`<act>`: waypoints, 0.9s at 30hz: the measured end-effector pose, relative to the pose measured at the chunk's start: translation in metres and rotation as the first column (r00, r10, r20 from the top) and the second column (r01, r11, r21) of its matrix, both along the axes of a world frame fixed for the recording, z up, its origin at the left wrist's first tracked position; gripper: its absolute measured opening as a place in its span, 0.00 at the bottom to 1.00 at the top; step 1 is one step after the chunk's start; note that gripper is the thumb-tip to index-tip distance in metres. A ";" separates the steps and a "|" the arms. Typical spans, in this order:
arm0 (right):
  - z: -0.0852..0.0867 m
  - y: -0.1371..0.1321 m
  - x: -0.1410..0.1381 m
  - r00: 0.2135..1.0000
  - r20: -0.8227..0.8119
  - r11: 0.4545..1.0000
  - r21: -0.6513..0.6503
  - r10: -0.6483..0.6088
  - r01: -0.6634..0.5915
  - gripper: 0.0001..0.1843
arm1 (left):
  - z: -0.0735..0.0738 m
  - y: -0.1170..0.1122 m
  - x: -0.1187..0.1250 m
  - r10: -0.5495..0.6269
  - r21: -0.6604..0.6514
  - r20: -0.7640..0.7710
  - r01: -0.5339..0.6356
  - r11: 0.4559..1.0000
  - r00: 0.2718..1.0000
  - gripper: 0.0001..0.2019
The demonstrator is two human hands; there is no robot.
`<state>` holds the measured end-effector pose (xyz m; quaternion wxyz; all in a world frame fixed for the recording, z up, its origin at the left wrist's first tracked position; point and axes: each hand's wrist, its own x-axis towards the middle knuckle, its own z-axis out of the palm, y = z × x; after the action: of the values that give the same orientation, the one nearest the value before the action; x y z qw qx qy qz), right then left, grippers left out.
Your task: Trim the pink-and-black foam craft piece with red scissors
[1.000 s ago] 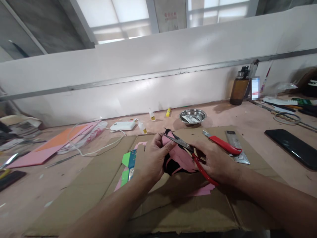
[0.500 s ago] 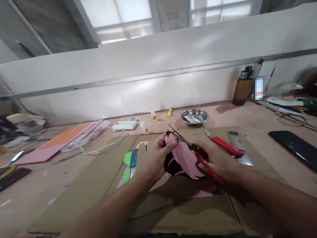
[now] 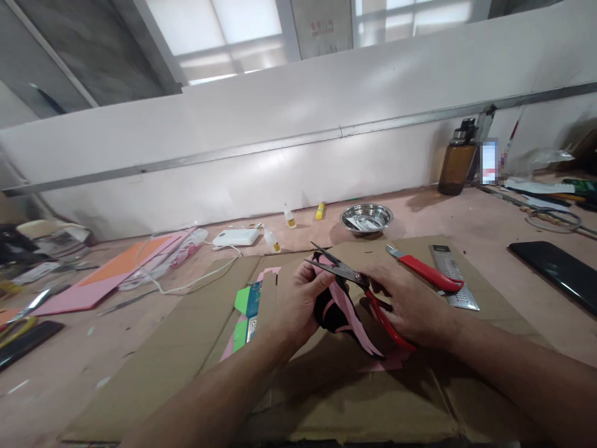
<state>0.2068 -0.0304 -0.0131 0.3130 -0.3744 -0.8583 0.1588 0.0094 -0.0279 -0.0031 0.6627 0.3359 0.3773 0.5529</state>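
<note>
My left hand [image 3: 298, 302] pinches a pink and black foam cut-out [image 3: 338, 308] above a flattened cardboard sheet [image 3: 163, 367]. My right hand [image 3: 405, 305] grips red-handled scissors [image 3: 364, 289], whose blades are parted at the top edge of the cut-out, close to my left thumb. The pink side of the piece is tilted edge-on, and a pointed pink strip hangs down toward the cardboard.
A red utility knife [image 3: 426, 272] and a metal ruler [image 3: 452, 285] lie right of my hands. A steel bowl [image 3: 366, 218], glue bottles [image 3: 289, 216], a white power bank [image 3: 236, 237] and a brown bottle [image 3: 457, 163] stand behind. A black phone [image 3: 555, 270] lies far right; pink and orange sheets [image 3: 107, 274] left.
My left hand has turned the cut-out, so less of its pink face shows and more black. The scissor blades have shifted along its top edge.
</note>
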 end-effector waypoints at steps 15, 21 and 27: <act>0.004 -0.002 -0.001 1.000 -0.013 1.000 0.023 0.017 -0.016 0.19 | 0.003 -0.003 0.005 0.073 0.038 -0.025 -0.072 0.997 0.997 0.17; 0.008 -0.005 0.000 0.999 0.038 1.000 0.013 0.003 -0.004 0.18 | 0.003 -0.004 0.005 0.070 0.059 -0.038 -0.067 0.996 0.997 0.16; 0.006 -0.004 0.000 0.998 0.055 1.000 0.021 -0.016 0.015 0.18 | 0.004 -0.006 0.007 0.084 0.062 -0.066 -0.080 0.995 0.994 0.15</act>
<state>0.2069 -0.0344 -0.0072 0.2942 -0.3821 -0.8652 0.1372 0.0159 -0.0338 0.0011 0.6157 0.3584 0.3966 0.5789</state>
